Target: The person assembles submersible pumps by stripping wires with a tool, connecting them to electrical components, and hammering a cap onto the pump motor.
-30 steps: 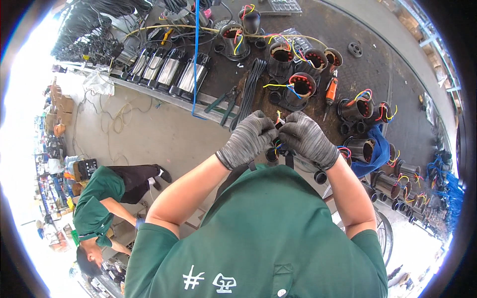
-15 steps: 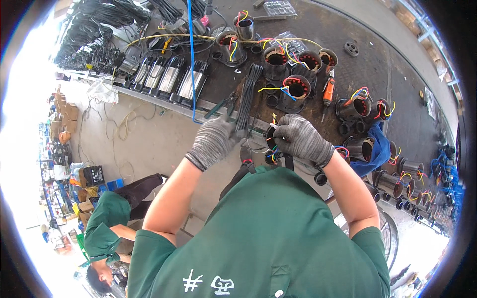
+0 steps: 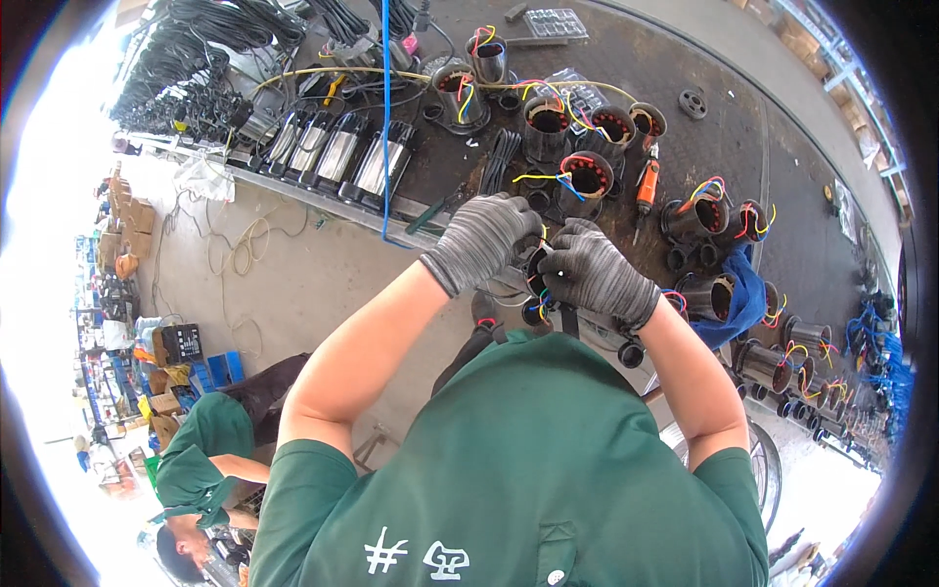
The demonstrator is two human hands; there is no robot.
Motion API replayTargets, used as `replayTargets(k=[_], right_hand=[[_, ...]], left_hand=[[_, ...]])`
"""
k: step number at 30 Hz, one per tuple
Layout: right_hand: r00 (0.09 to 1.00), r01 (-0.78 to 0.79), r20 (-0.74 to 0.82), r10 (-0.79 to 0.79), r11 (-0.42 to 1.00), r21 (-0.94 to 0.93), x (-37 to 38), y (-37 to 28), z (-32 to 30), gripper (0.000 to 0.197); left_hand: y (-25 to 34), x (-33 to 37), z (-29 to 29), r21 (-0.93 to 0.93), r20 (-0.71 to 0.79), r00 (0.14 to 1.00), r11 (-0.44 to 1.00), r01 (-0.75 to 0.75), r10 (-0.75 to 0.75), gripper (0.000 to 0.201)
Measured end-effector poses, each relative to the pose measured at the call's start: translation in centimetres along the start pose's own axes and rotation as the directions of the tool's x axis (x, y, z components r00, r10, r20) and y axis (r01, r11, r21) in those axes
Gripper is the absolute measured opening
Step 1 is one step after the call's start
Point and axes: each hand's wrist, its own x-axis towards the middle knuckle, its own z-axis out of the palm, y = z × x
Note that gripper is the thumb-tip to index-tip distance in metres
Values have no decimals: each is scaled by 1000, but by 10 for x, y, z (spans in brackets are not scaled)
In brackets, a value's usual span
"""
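Note:
My left hand (image 3: 489,235), in a grey striped glove, is at the table's front edge, fingers curled close to my right fingertips. What it pinches is hidden. My right hand (image 3: 595,272), gloved alike, closes on thin coloured wires above a black cylindrical motor housing (image 3: 533,312), which my hands partly cover. Just beyond my left hand lies a bundled black cable (image 3: 500,161), and green-handled pliers (image 3: 426,216) sit at the table edge. Behind my right hand stands an open motor housing (image 3: 589,176) with red, yellow and blue wires.
More motor housings (image 3: 545,119) stand across the dark table (image 3: 675,59). An orange screwdriver (image 3: 647,183) lies to their right, and a blue cloth (image 3: 740,298) farther right. Silver-black units (image 3: 381,161) line the left edge below a hanging blue hose (image 3: 385,117). A person (image 3: 205,450) bends at lower left.
My left hand has moved right, from the bundled black cable to beside my right hand. My right hand has hardly moved. The person at lower left has shifted slightly.

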Motion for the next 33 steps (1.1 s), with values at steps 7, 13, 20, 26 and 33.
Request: replayTargets(k=[7,13,20,26,33], right_hand=[[992,-86,89,90,995,-50,0,-7,-6,19],[995,-73,58,80,990,-125,0,-4,-1,18],[999,-24,-38,20,991,-128,-1,-10,1,17],[990,-137,-40,135,990,-46,-6,-13,2,28],[991,30,-131,-23,998,53,2,-10,5,30]], left_hand=[[-2,-21,37,-526,215,876,705,476,-432,26],[15,-37,42,-864,396,799,110,491,-451,16],[31,-46,49,-816,234,809,344,466,-540,24],[33,-48,52,-786,255,830,393,477,-496,29],[9,-42,38,-789,460,846,312,529,-270,35]])
